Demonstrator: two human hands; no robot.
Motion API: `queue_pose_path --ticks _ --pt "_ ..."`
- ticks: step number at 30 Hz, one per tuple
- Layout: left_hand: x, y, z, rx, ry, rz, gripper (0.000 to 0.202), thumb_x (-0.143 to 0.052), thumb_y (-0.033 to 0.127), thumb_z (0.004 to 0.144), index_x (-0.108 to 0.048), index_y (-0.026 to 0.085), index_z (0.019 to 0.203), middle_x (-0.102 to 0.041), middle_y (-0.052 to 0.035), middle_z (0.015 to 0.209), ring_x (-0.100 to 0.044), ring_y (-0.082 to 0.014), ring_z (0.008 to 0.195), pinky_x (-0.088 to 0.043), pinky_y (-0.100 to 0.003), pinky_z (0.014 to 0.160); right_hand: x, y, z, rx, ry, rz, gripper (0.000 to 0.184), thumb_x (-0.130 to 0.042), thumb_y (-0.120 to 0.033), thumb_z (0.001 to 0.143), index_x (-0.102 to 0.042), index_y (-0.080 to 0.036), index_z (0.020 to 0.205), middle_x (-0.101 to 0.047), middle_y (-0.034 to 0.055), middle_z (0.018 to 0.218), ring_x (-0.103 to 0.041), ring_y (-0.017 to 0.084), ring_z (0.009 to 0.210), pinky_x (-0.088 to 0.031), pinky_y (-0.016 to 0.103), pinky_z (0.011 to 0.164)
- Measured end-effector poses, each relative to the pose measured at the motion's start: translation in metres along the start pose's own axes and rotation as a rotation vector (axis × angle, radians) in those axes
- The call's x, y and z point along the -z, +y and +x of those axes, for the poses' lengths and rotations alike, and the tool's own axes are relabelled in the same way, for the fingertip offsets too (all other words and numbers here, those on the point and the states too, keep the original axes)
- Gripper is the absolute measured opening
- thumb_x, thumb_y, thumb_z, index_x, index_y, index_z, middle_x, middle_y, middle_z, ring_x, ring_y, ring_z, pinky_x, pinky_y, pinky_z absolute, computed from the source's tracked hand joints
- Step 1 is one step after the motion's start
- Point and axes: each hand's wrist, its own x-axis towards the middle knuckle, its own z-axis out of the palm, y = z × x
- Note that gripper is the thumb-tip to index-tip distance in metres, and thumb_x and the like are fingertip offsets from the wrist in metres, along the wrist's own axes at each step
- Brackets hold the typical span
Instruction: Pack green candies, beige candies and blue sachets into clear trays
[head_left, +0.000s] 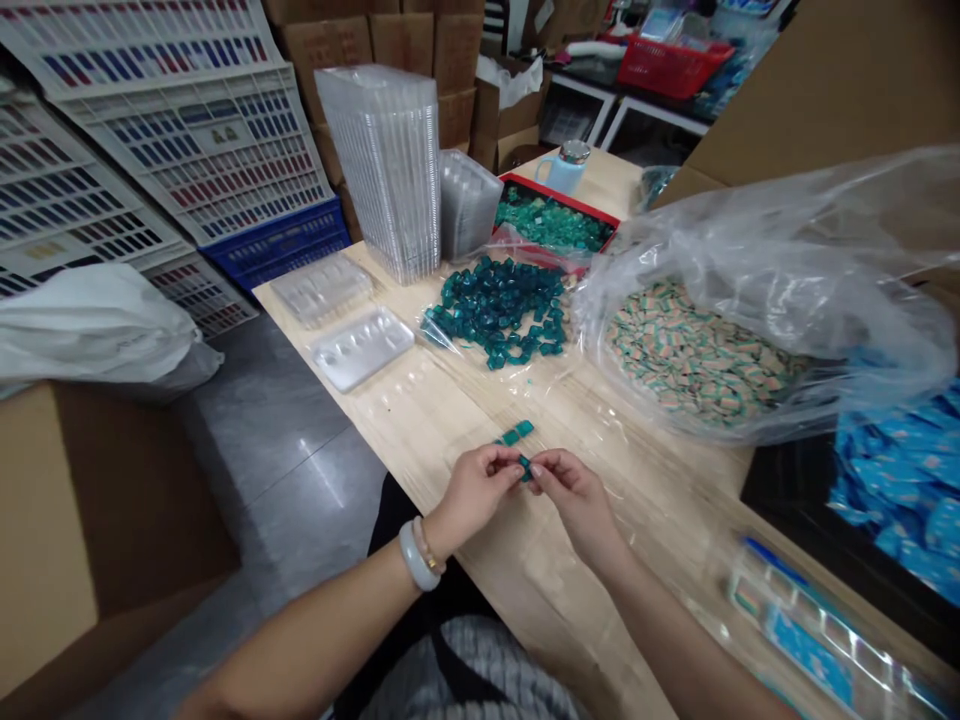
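My left hand [474,490] and my right hand [573,500] meet over the near part of the wooden table [442,400], fingertips pinched together on a small teal piece [524,466]. Just beyond them a short strip of teal pieces [516,434] lies on the table. A heap of dark teal pieces [504,306] rests on clear plastic further back. My left wrist wears a pale bangle.
A clear bag of small green-and-tan packets [697,355] sits at right. Clear plastic trays [362,346] lie at left, with a tall stack [386,165] behind. A red tray of green pieces [555,218], a mug [564,166], blue packets [900,470] and a filled clear tray [810,640] are around.
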Motion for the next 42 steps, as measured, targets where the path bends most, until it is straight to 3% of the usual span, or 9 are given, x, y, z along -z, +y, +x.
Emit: queue_pose_path --ticks 3,9,12,19,23,26,33,38,42 --pt "0.004 -0.002 -0.006 0.009 0.035 -0.045 0.015 -0.058 0.020 0.069 -0.060 0.013 0.081 -0.062 -0.0035 0.072 -0.056 -0.0130 0.064 -0.045 -0.025 0.062 -0.008 -0.004 -0.004 -0.130 -0.043 0.183 0.026 -0.067 -0.037 0.060 -0.055 -0.018 0.073 -0.055 -0.0024 0.063 -0.048 0.009 0.053 -0.040 0.025 0.054" --pt "0.014 0.003 -0.022 -0.350 0.134 0.180 0.015 -0.054 0.017 0.072 -0.065 0.017 0.084 -0.061 -0.0054 0.085 -0.055 -0.0152 0.082 -0.043 -0.028 0.076 -0.009 -0.019 -0.006 -0.324 -0.288 0.367 0.024 -0.069 -0.031 0.060 -0.053 -0.018 0.072 -0.056 -0.0032 0.064 -0.052 0.009 0.057 -0.041 0.025 0.058" --pt "0.016 0.005 -0.021 -0.234 0.079 0.037 0.016 -0.056 0.016 0.070 -0.065 0.015 0.083 -0.060 -0.0049 0.081 -0.056 -0.0142 0.075 -0.044 -0.027 0.069 -0.011 -0.023 -0.005 -0.298 -0.311 0.366 0.024 -0.068 -0.030 0.062 -0.049 -0.018 0.070 -0.056 -0.0037 0.063 -0.052 0.009 0.058 -0.041 0.026 0.060" --pt "0.027 0.019 -0.020 0.124 -0.102 -0.533 0.028 -0.067 0.025 0.063 -0.060 0.013 0.086 -0.060 -0.0016 0.072 -0.054 -0.0088 0.062 -0.041 -0.022 0.062 -0.024 -0.019 -0.002 -0.070 -0.304 0.166 0.024 -0.064 -0.029 0.066 -0.043 -0.018 0.066 -0.049 -0.0051 0.058 -0.046 0.008 0.055 -0.036 0.022 0.053" --pt "0.037 0.020 -0.017 0.240 -0.123 -0.502 0.028 -0.070 0.026 0.060 -0.062 0.011 0.082 -0.061 -0.0028 0.075 -0.053 -0.0069 0.061 -0.039 -0.018 0.056 -0.031 -0.014 0.000 0.130 -0.227 -0.148 0.017 -0.062 -0.027 0.068 -0.047 -0.019 0.073 -0.047 -0.0042 0.063 -0.046 0.009 0.057 -0.038 0.023 0.054" --pt "0.043 0.022 -0.011 0.259 -0.038 -0.494 0.025 -0.071 0.025 0.059 -0.061 0.010 0.076 -0.061 -0.0025 0.071 -0.053 -0.0067 0.058 -0.040 -0.018 0.054 -0.035 -0.018 0.005 0.347 -0.182 -0.433 0.013 -0.058 -0.023 0.072 -0.053 -0.019 0.083 -0.052 -0.0007 0.071 -0.048 0.011 0.063 -0.041 0.026 0.059" --pt "0.053 0.030 -0.006 0.298 0.039 -0.663 0.012 -0.067 0.018 0.066 -0.057 0.011 0.069 -0.059 0.0000 0.060 -0.054 -0.0046 0.050 -0.045 -0.014 0.050 -0.043 -0.036 0.012 0.610 -0.207 -0.648 0.009 -0.050 -0.019 0.078 -0.052 -0.019 0.087 -0.054 0.0032 0.076 -0.051 0.014 0.070 -0.044 0.028 0.063" --pt "0.056 0.025 -0.016 0.370 -0.146 -0.681 0.020 -0.066 0.028 0.067 -0.058 0.010 0.072 -0.061 -0.0021 0.064 -0.056 -0.0059 0.055 -0.049 -0.015 0.054 -0.047 -0.031 0.001 0.762 -0.120 -0.734 0.009 -0.044 -0.013 0.080 -0.049 -0.018 0.087 -0.053 0.0051 0.080 -0.051 0.015 0.075 -0.046 0.029 0.065" --pt "0.055 0.021 -0.020 0.299 -0.165 -0.576 0.023 -0.068 0.030 0.065 -0.058 0.010 0.072 -0.059 -0.0014 0.065 -0.055 -0.0067 0.056 -0.048 -0.017 0.051 -0.047 -0.023 -0.005 0.773 -0.095 -0.743 0.013 -0.042 -0.011 0.080 -0.048 -0.019 0.089 -0.052 0.0054 0.082 -0.052 0.016 0.079 -0.047 0.031 0.067"
